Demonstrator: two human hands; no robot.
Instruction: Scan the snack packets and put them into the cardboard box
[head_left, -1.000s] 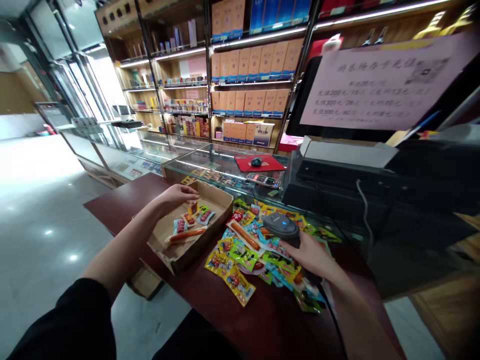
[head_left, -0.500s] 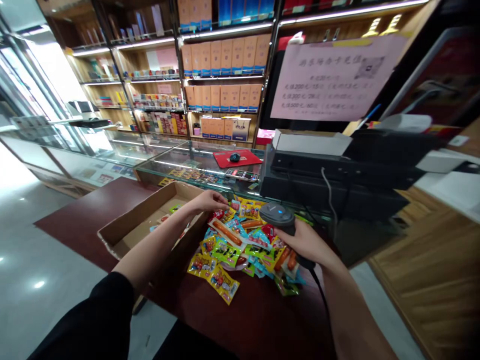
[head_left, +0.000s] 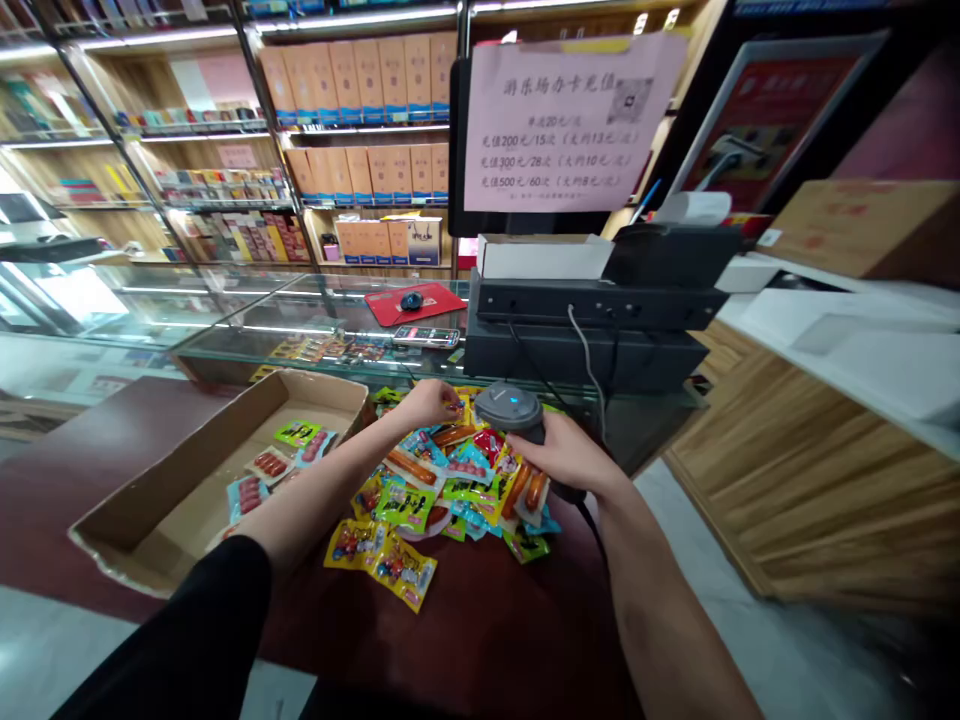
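My right hand is wrapped round the handle of a dark grey barcode scanner, its head pointing away over the pile and a small blue light on top. My left hand is closed at the far side of the pile, fingertips pinching a small yellow snack packet, partly hidden by the fingers. Between and below both hands lies a heap of snack packets: a green packet, a sausage packet and yellow packets at the near left edge. To the left, a shallow cardboard box holds several packets.
Everything rests on a dark red table against a glass display counter. On the counter are a red mouse pad with a mouse, a phone and a black cash drawer. The scanner's cable runs beneath my right forearm.
My view has turned to the right, so the scene sits further left and more of the box's inside shows. Both hands stay over the pile, the scanner still in the right.
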